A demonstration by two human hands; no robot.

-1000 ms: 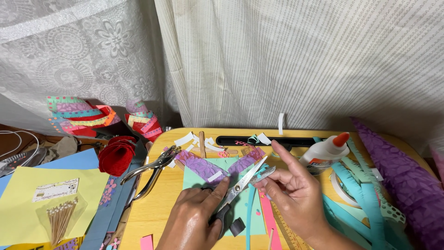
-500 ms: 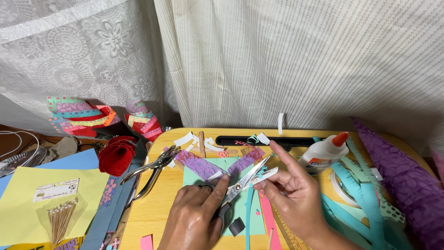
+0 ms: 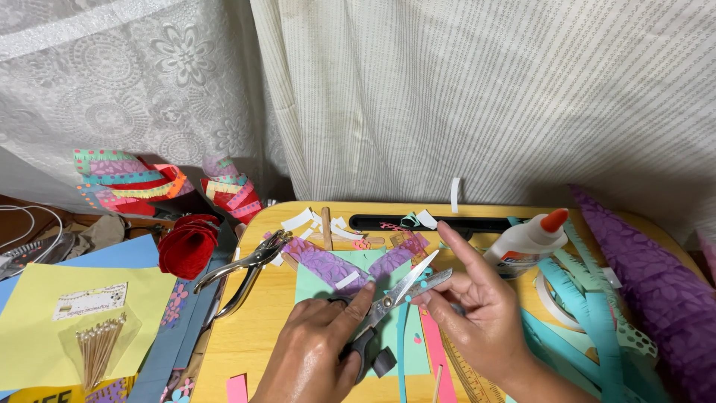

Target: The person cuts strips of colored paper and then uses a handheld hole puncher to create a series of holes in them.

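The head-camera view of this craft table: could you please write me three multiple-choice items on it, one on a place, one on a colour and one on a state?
1. Where does the glue bottle lie?
A. on the wooden tabletop, to the right of the hands
B. on the yellow paper sheet
C. in the left hand

2. What colour is the glue bottle's cap?
A. blue
B. orange
C. black

3. How do the blades of the scissors stand?
A. shut tight
B. hidden under paper
C. open

Answers:
1 A: the bottle rests on its side on the tabletop, beyond the right hand.
2 B: the cone-shaped tip is orange against the white body.
3 C: the two blades spread apart in a V, with the left hand at the dark handles.
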